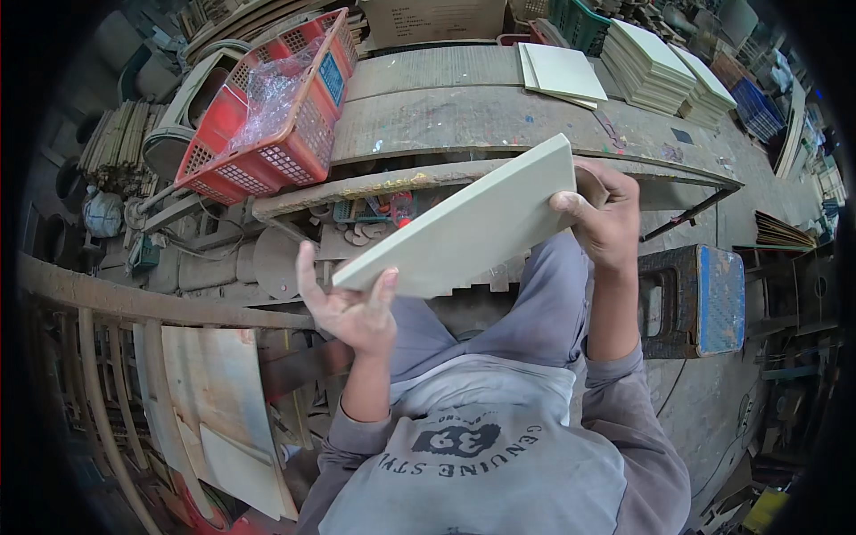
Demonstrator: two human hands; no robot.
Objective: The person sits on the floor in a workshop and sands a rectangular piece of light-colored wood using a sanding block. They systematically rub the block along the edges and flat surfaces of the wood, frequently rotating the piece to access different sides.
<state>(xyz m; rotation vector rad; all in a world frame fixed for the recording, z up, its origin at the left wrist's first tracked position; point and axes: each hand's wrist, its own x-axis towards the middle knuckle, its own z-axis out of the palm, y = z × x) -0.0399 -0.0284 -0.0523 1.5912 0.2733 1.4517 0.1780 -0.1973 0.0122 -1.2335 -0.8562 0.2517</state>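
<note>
A pale, cream-coloured flat panel is held tilted above my lap, its right end higher in the picture than its left. My right hand grips the right end, with the thumb on the near face and the fingers partly hidden behind it. At the lower left corner, my left hand supports the panel from below, thumb against its face and one finger raised clear. Beyond it on the wooden workbench lie a few similar panels, beside taller stacks of them.
A red plastic crate with clear plastic wrap stands at the bench's left end. A stool with a blue top is to my right. A metal rail and leaning boards are on my left. Small items, including a red-capped bottle, sit under the bench edge.
</note>
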